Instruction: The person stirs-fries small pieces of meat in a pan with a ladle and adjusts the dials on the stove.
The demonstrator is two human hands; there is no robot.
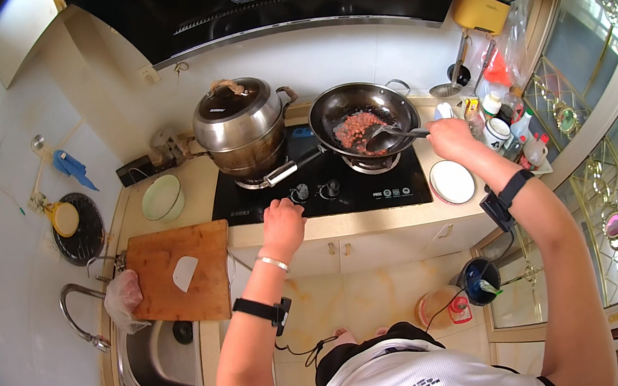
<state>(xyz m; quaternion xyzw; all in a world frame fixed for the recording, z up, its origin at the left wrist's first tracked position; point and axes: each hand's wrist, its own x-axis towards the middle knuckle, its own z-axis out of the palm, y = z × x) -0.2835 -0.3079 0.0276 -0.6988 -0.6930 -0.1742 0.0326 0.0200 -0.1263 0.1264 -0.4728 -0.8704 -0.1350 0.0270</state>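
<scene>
My right hand point(450, 139) grips the handle of a metal cooking spoon point(384, 136), whose bowl rests in a dark wok point(327, 107) on the right burner. Small reddish pieces of food point(358, 128) lie together in the wok's bottom around the spoon. My left hand point(285, 225) is over the front edge of the black gas stove point(251, 204), just below the left control knob point(301, 192); its fingers are curled and I cannot tell whether they touch anything. The wok's long handle point(297, 166) points left above that hand. A lidded steel steamer pot point(240, 134) stands on the left burner.
A wooden cutting board point(153, 276) with a white scraper point(185, 273) lies beside the sink point(161, 365), a bagged pink item point(124, 292) at its edge. A pale green bowl point(163, 198) stands left of the stove, a white plate point(452, 182) and several bottles point(522, 125) right.
</scene>
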